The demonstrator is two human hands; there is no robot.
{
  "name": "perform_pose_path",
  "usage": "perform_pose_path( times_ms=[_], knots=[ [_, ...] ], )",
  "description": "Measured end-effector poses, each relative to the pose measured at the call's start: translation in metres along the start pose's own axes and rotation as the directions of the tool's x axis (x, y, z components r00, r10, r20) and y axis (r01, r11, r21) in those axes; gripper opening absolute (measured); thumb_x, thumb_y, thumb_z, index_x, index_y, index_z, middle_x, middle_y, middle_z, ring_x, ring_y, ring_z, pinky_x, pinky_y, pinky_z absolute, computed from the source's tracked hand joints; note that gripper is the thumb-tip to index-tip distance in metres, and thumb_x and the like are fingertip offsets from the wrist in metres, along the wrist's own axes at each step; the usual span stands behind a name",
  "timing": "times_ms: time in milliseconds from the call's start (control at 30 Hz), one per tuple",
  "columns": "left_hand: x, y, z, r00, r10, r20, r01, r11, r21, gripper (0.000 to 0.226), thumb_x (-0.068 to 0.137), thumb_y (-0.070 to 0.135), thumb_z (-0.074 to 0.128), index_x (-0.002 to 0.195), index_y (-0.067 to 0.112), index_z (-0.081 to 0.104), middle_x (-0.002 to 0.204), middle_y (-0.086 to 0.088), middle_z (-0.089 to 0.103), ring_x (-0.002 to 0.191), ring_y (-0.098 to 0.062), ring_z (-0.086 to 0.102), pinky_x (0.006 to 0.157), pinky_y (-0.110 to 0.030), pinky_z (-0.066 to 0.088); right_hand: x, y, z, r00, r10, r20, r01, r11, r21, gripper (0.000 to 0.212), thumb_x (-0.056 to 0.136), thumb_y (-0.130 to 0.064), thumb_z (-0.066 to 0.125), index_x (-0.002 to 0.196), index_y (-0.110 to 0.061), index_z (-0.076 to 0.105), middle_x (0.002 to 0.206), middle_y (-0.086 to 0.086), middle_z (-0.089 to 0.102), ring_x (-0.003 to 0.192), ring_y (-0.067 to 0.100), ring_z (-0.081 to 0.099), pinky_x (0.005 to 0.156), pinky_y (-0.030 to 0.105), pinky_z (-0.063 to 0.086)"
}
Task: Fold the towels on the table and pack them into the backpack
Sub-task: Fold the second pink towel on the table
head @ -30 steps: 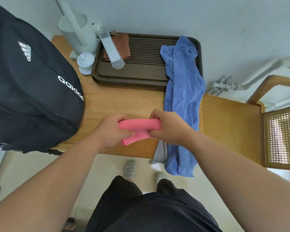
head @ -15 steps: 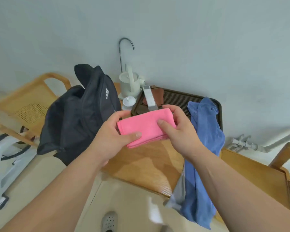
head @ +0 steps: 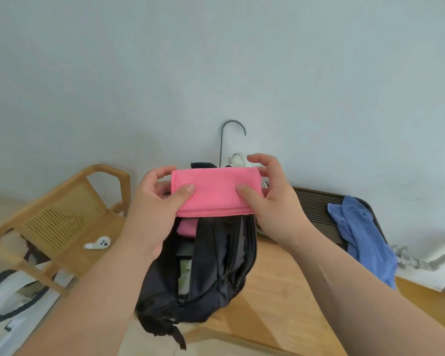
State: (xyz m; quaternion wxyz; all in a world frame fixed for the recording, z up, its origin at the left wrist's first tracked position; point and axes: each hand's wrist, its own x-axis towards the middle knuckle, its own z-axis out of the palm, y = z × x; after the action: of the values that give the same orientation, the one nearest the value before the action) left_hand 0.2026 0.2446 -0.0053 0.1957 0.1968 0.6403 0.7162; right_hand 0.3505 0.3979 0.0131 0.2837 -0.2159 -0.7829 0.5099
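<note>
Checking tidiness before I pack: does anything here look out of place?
Yes: the blue towel lies crumpled and unfolded across the dark tray, one end spilling over the table edge.

a bright pink folded towel (head: 212, 192) over a black backpack (head: 216, 265), with more pink (head: 186, 227) showing inside it. a blue towel (head: 361, 237) on a dark brown slatted tray (head: 316, 209). light wood table (head: 275, 291), tan chair (head: 62, 214) with a dotted perforated back, pale grey-blue wall (head: 216, 60).

Soft, even daylight; wide-angle bending at edges, perhaps slight motion blur.
</note>
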Motion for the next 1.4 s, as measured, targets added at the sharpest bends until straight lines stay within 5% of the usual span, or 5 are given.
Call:
perform_pose_path(
  times_ms=[533,900,1100,1300,1400],
  knots=[
    [0.076,-0.028,-0.106,0.983,-0.183,-0.03,0.185,0.979,0.09,0.042,0.096,0.019,0.064,0.137,0.026,0.056,0.123,0.0,0.066,0.106,-0.02,0.067,0.093,-0.051,0.054,0.055,-0.009,0.13,0.984,-0.037,0.177,0.068,0.983,-0.173,0.035,0.092,-0.025,0.067,0.124,-0.034,0.055,0.123,-0.007,0.044,0.101,-0.01,0.046,0.081,-0.005,0.031],
    [0.158,-0.078,-0.138,0.74,-0.392,0.547,0.278,0.918,0.282,0.063,0.061,0.039,0.093,0.119,0.024,0.071,0.116,-0.008,0.072,0.107,-0.024,0.069,0.085,-0.036,0.057,0.067,0.015,0.175,0.973,0.229,0.004,-0.225,0.959,-0.17,0.07,0.085,-0.013,0.059,0.14,-0.046,0.031,0.108,-0.013,0.061,0.084,0.005,0.063,0.064,0.024,0.055],
    [0.219,-0.085,-0.149,0.513,-0.375,0.772,0.096,0.919,0.382,0.049,0.068,0.016,0.088,0.114,0.02,0.072,0.105,-0.003,0.076,0.098,-0.018,0.072,0.077,-0.029,0.058,0.082,0.027,0.224,0.839,0.477,-0.262,-0.411,0.871,0.269,0.067,0.078,-0.029,0.084,0.132,-0.045,0.049,0.102,-0.001,0.074,0.093,0.014,0.073,0.075,0.035,0.062],
    [0.219,-0.096,-0.133,0.503,-0.393,0.769,0.161,0.917,0.364,0.049,0.071,0.033,0.089,0.114,0.021,0.07,0.104,0.001,0.077,0.096,-0.019,0.074,0.085,-0.043,0.06,0.076,0.046,0.252,0.678,0.694,-0.242,-0.435,0.645,0.628,0.052,0.087,-0.031,0.077,0.133,-0.025,0.052,0.121,0.004,0.071,0.108,0.022,0.071,0.095,0.046,0.057],
    [0.214,-0.106,-0.123,0.505,-0.354,0.787,-0.148,0.863,0.483,0.048,0.073,0.05,0.083,0.112,0.029,0.064,0.099,0.01,0.072,0.088,-0.008,0.069,0.072,-0.027,0.056,0.063,0.061,0.26,0.572,0.764,-0.297,-0.445,0.593,0.671,0.044,0.092,-0.024,0.071,0.131,-0.025,0.053,0.123,0.004,0.07,0.108,0.022,0.071,0.091,0.047,0.059]
  ],
)
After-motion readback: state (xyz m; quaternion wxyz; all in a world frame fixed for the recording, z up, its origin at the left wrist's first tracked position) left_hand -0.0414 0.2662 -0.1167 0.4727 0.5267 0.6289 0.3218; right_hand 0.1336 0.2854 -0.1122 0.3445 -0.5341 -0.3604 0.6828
